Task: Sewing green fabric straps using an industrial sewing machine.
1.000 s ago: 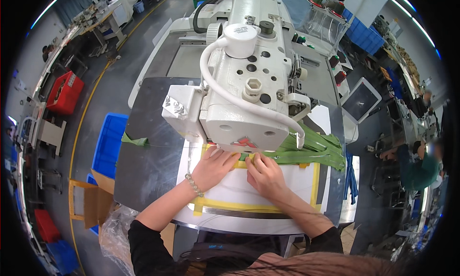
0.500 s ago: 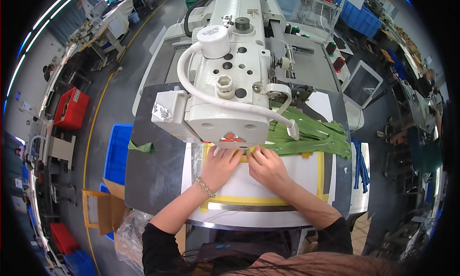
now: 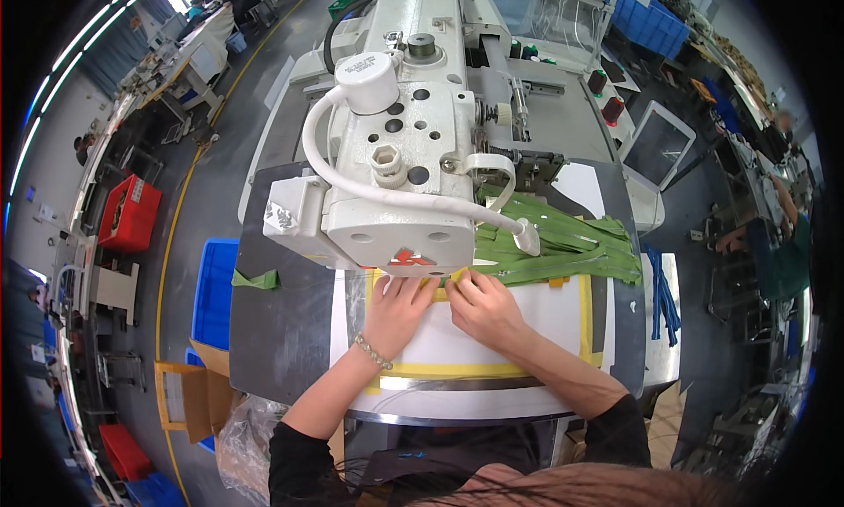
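My left hand (image 3: pixel 396 318) rests palm down on the white board (image 3: pixel 536 327), fingers stretched forward and their tips partly hidden under the sewing machine head (image 3: pixel 400 230). Close to its right, my right hand (image 3: pixel 485 312) has its fingers curled in a pinch at a bit of green strap, of which little shows between the hands. A bundle of flat green straps (image 3: pixel 571 248) lies just beyond and right of my right hand, running back under the machine. Yellow tape (image 3: pixel 466 369) borders the white board.
A short green strap piece (image 3: pixel 257 280) lies at the left of the dark table plate (image 3: pixel 281 331). Blue straps (image 3: pixel 661 300) hang at the right edge. A screen (image 3: pixel 658 146) stands right of the machine. Blue bins (image 3: pixel 215 291) and a cardboard box (image 3: pixel 207 393) are at the left.
The view has shifted slightly, so the machine head appears farther left. Both hands stay at nearly the same place on the board, with only small finger movement.
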